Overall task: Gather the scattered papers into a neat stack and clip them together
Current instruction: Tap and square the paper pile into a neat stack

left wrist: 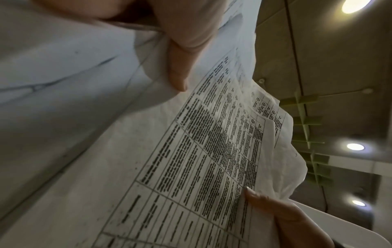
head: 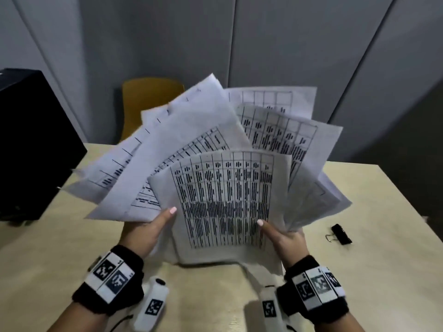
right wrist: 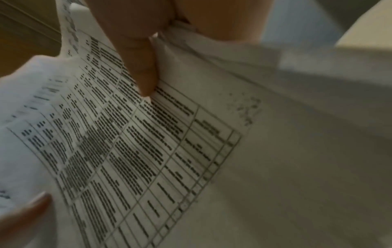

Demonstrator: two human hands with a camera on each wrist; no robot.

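Observation:
Several white papers (head: 223,195) printed with tables fan out unevenly, lifted above the table. My left hand (head: 153,226) grips their lower left side, thumb on the front sheet. My right hand (head: 280,233) grips the lower right side the same way. In the left wrist view my left thumb (left wrist: 178,67) presses on the papers (left wrist: 191,159), and the right hand's thumb (left wrist: 267,203) shows at the far edge. The right wrist view has my right thumb (right wrist: 140,67) on the top sheet (right wrist: 148,142). A black binder clip (head: 340,234) lies on the table to the right.
The beige table (head: 383,271) runs under both hands. A black box (head: 31,144) stands at the left edge. A yellow chair (head: 148,101) sits behind the table against grey wall panels. Ceiling lights (left wrist: 355,146) show in the left wrist view.

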